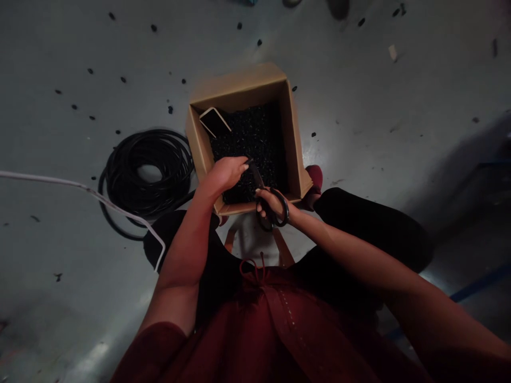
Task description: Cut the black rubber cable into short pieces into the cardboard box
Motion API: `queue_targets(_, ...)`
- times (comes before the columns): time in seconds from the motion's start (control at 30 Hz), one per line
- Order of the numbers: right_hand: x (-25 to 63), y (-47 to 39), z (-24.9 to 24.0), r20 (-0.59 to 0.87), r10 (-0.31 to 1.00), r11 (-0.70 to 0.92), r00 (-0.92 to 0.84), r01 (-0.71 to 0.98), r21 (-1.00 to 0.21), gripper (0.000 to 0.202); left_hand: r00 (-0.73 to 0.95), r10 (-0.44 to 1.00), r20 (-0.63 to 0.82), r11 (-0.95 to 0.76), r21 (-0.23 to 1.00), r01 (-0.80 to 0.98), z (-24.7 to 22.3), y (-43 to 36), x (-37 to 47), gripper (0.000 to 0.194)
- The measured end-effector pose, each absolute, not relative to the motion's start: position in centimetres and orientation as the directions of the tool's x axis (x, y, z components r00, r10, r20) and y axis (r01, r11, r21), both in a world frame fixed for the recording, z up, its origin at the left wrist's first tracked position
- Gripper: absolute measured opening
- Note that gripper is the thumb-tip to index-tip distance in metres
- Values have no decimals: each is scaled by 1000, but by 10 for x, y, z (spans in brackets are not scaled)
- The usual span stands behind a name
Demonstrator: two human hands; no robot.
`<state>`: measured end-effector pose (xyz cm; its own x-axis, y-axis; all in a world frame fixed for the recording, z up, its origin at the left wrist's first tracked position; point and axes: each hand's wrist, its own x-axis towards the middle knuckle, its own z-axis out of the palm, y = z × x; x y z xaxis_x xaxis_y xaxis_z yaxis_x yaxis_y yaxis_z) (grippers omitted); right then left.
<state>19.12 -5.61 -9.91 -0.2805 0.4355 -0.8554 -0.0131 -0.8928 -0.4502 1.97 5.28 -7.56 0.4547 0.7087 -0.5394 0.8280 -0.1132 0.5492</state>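
The right hand (270,200) was closed around the loops of black-handled scissors (257,174), just over the near rim of a cardboard box (297,154). From that grip the scissors' long axis ran forward and to the left, slanting across the body's midline, and its far end met the fingertips of the left hand (228,173). So the left hand was the nearer one to the tip, the right to the loops. The left fingers were bunched together at that tip; in the dim light I could not tell whether they pinched a dark bit or only the blade's end. Below both hands lay small black pieces (247,127), with a pale-edged dark panel (215,123) leaning in the far left corner. Just left of the box sat a coil of black hose (120,175).
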Motion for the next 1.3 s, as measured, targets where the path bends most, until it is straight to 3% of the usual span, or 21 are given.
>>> queue_targets(0.13, 195, -41, -93, -796, 558, -824, -232, -44, -565, 25, 363, 803, -473, -2, 606, 795, -57, 60, 23, 40)
queue_targets(0.27, 201, -26, -84, -705, 680, -711, -200, 55, -701, 27, 259, 844, -470, 143, 662, 736, -53, 63, 22, 46)
queue_targets(0.47, 212, -16, -76, -581, 781, -514, -229, 294, -806, 42, 252, 840, -481, 193, 698, 690, -54, 64, 21, 30)
queue_targets(0.7, 216, -15, -73, -529, 802, -420, -277, 368, -830, 50, 287, 824, -489, 181, 707, 684, -45, 62, 23, 35)
queue_targets(1.3, 222, -9, -65, -549, 781, -375, -299, 479, -794, 53, 334, 799, -500, 152, 706, 692, -41, 63, 22, 44)
